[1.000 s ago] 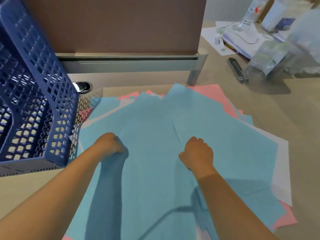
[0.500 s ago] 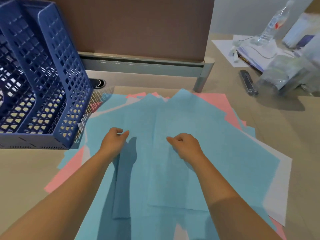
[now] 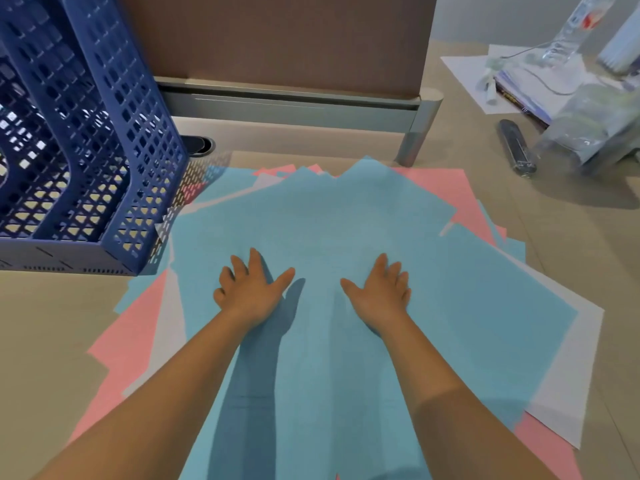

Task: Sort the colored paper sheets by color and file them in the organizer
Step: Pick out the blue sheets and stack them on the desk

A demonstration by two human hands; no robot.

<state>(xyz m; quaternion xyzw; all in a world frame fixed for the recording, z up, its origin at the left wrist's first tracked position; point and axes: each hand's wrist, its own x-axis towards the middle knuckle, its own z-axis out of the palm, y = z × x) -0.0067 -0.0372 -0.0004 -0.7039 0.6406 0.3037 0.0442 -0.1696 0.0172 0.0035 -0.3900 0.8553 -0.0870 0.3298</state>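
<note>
Several light blue sheets (image 3: 346,230) lie fanned on top of a loose pile on the desk. Pink sheets (image 3: 131,344) and white sheets (image 3: 568,372) stick out from under them at the left, back and right. My left hand (image 3: 251,289) and my right hand (image 3: 379,292) lie flat on the blue sheets with fingers spread, a short gap between them. The blue perforated organizer (image 3: 86,140) stands at the left; its front corner touches the pile's edge.
A brown partition (image 3: 277,39) on a grey rail closes the back of the desk. At the right are a black stapler (image 3: 516,147), clear plastic bags (image 3: 595,126), a water bottle (image 3: 571,29) and a stack of papers. A cable hole (image 3: 197,145) sits by the organizer.
Both hands have gone from closed fists to flat, spread palms on the blue sheets. The view has shifted, and the organizer appears further up and left.
</note>
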